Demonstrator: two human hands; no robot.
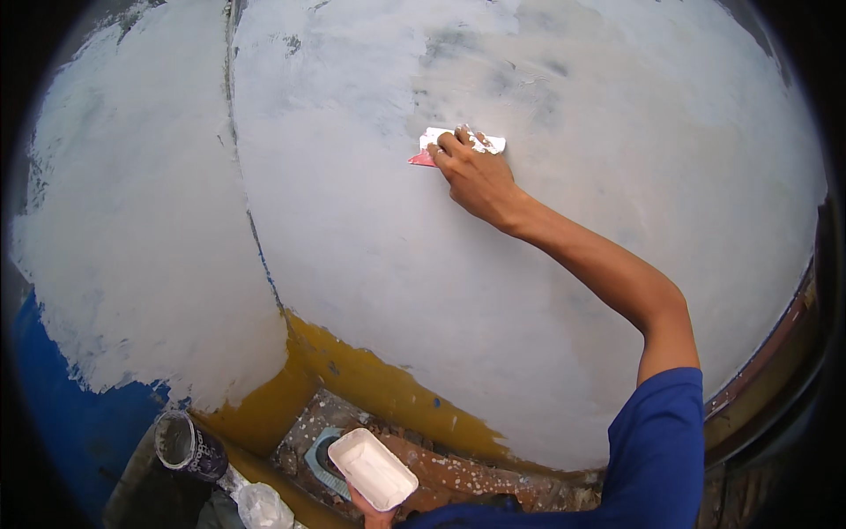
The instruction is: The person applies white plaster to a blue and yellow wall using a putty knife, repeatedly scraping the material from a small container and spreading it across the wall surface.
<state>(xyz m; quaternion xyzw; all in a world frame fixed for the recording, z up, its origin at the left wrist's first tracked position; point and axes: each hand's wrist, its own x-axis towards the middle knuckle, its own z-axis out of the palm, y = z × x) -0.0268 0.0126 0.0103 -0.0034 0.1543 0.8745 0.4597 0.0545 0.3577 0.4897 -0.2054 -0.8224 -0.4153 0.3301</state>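
Note:
My right hand [476, 176] is closed on a flat spreader [427, 154], red with white paste over much of it, held against the pale coated wall [352, 212] at upper middle. The coat around it is uneven, with greyer smudges above and to the right. Low in the view, my left hand [370, 516] grips a white rectangular tray [373, 467] with pale material inside; most of that hand is hidden under the tray.
A wall corner [248, 216] runs down the left, with yellow [414, 410] and blue [62, 406] paint below the white. A dark bucket [191, 445], a plastic bag [264, 507], a pale-blue squat basin [324, 458] and a speckled, debris-strewn floor [476, 476] lie below.

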